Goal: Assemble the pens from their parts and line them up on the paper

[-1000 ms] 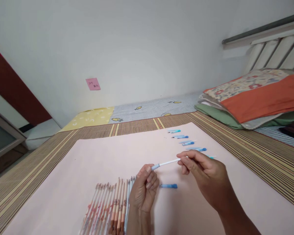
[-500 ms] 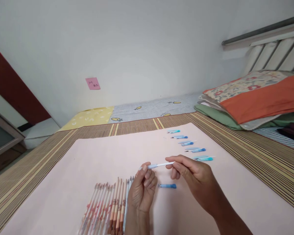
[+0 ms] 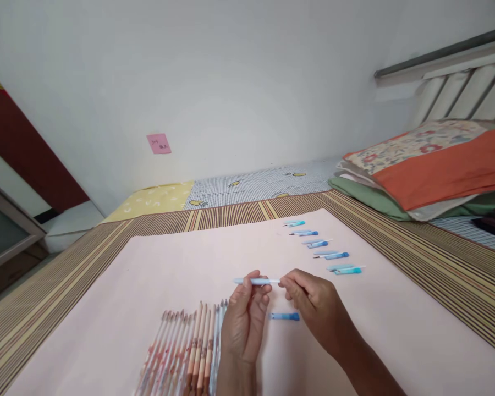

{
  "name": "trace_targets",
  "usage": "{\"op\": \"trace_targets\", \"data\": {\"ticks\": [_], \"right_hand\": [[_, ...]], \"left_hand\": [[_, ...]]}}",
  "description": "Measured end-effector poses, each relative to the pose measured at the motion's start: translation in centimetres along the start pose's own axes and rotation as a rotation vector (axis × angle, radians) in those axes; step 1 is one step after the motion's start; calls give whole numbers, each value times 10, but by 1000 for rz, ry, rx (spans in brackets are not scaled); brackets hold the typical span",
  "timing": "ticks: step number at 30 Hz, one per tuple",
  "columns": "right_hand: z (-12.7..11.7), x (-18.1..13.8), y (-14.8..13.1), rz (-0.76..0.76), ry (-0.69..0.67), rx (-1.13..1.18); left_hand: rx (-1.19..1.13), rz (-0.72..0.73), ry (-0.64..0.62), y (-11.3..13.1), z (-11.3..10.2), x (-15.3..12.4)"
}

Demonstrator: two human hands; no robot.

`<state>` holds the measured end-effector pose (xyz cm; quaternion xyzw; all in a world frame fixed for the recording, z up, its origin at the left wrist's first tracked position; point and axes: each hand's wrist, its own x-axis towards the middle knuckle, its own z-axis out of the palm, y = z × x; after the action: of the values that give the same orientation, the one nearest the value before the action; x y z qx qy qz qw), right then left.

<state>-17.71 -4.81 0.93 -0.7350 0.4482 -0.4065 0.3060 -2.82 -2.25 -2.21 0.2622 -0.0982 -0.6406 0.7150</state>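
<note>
My left hand pinches a pale blue pen barrel lying level above the paper. From the barrel's right end a short stretch of white refill sticks out. Its far end sits between the thumb and fingers of my right hand, which are closed on it. Below, between the hands, a blue pen section lies on the pink paper. Pens with pink-red patterns, peach-and-brown pens and light blue pens lie side by side left of my left wrist, which partly covers the blue ones.
Several sets of pen parts form a slanting row at the paper's right side. A striped mat lies under the paper. Folded bedding is piled at the back right, and a pink note sticks to the wall.
My right hand has moved left, closer to my left hand. Less white refill shows outside the barrel, and more of the barrel's left end now shows. The view has shifted slightly.
</note>
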Motion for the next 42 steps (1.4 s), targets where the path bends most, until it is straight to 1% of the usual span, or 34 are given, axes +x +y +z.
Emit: {"op": "trace_targets", "data": {"ticks": [3, 7, 13, 15, 17, 19, 21, 24, 26, 28, 30, 32, 34, 36, 37, 38, 40, 42], "right_hand": [[3, 2, 6, 10, -31, -17], [7, 4, 12, 54, -75, 78], [11, 2, 10, 93, -104, 246], [9, 2, 10, 92, -105, 293], [6, 3, 13, 85, -94, 293], [5, 4, 21, 80, -123, 203], [8, 3, 32, 94, -217, 23], [23, -1, 46, 110, -358, -259], [34, -3, 51, 72, -396, -367], [39, -4, 51, 25, -374, -351], [37, -2, 48, 27, -321, -210], [28, 1, 43, 71, -240, -20], [15, 6, 41, 107, -122, 122], [2, 10, 44, 141, -7, 183], [-2, 11, 48, 160, 20, 191], [-6, 11, 53, 180, 22, 192], [-7, 10, 62, 205, -25, 169], [0, 7, 67, 176, -91, 101]], "left_hand": [[40, -22, -18, 2, 1, 0], [41, -31, -16, 1, 2, 0], [-22, -27, 95, -6, 5, 2], [-103, -32, 148, -3, 4, 5], [-244, -24, 218, 5, 0, 10], [-407, -13, 277, 15, -6, 14], [-525, 2, 304, 25, -12, 17], [-605, 17, 289, 34, -19, 19], [-614, -7, 269, 33, -21, 20], [-593, -34, 256, 28, -22, 21], [-547, -40, 245, 21, -23, 22], [-504, -27, 224, 14, -23, 23], [-465, -22, 214, 10, -23, 23], [-431, -26, 223, 12, -23, 23], [-420, -28, 235, 14, -23, 23], [-419, -19, 249, 18, -23, 23], [-452, 14, 282, 27, -23, 22], [-505, 45, 286, 34, -23, 21]]}}
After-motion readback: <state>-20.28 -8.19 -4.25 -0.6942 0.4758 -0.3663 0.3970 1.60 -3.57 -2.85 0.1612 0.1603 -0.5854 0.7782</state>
